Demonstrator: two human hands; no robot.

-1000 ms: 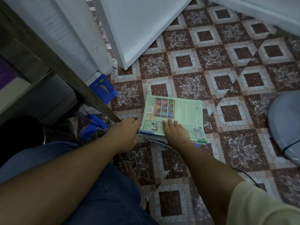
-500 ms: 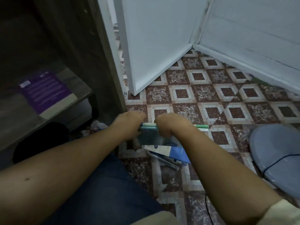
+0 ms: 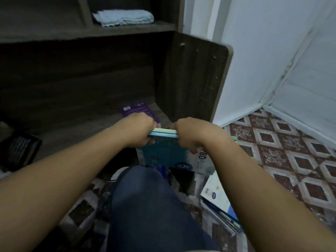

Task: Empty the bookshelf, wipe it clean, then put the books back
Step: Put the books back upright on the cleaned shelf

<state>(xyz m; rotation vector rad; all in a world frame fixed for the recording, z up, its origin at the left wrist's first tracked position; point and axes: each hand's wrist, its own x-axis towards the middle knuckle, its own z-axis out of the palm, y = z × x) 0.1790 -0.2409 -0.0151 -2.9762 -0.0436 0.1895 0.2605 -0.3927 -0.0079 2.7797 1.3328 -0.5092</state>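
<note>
Stack of books [image 3: 163, 140] held upright before the bookshelf [image 3: 192, 79], above the tiled floor [image 3: 283, 146]. Left hand [image 3: 140, 130] and right hand [image 3: 189, 132] clamped on opposite ends. Purple book [image 3: 138, 110] flat on lower shelf; folded cloth [image 3: 123, 17] above.

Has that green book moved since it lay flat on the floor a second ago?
Yes. The green book is off the tiled floor, gripped by left hand and right hand, up by the bookshelf.

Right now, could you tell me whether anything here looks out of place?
Yes: a folded pale cloth sits on the upper shelf where books belong, and loose books lie in an untidy, askew pile on the tiled floor.
</note>
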